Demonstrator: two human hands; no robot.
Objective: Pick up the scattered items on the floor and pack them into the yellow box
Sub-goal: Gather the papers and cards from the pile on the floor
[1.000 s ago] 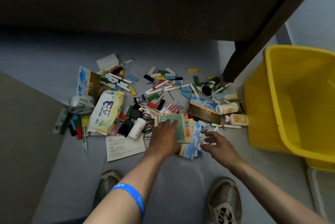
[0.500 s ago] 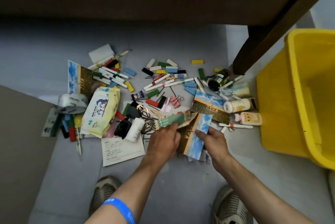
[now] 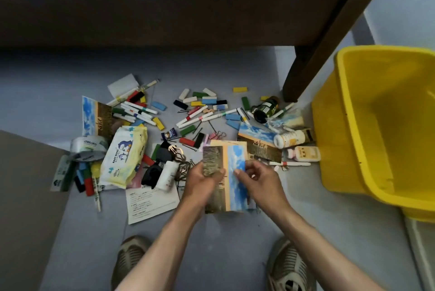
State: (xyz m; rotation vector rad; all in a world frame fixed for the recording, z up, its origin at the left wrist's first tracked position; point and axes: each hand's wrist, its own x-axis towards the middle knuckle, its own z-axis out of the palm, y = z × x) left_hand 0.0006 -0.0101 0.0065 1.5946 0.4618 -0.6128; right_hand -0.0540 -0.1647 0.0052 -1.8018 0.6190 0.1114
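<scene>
A stack of picture cards [image 3: 227,161] with blue sky and brown field prints is lifted off the floor between my two hands. My left hand [image 3: 204,179] grips its left edge, thumb on top. My right hand [image 3: 255,181] pinches its right edge. The yellow box [image 3: 367,126] stands on the floor at the right, tilted toward me, a good arm's reach from the cards. Scattered on the grey floor beyond my hands are markers [image 3: 138,109], coloured blocks [image 3: 208,100], a baby wipes pack [image 3: 124,154], a tape roll [image 3: 88,148] and small bottles [image 3: 290,139].
A dark bed frame with a wooden leg [image 3: 306,72] stands behind the pile, next to the box. A printed paper sheet [image 3: 150,201] lies left of my hands. My two shoes [image 3: 130,257] are at the bottom. A brown mat [image 3: 21,196] covers the floor at left.
My left hand lay flat on the cards on the floor; both hands have since gathered the cards into a stack and raised it. The view has shifted slightly.
</scene>
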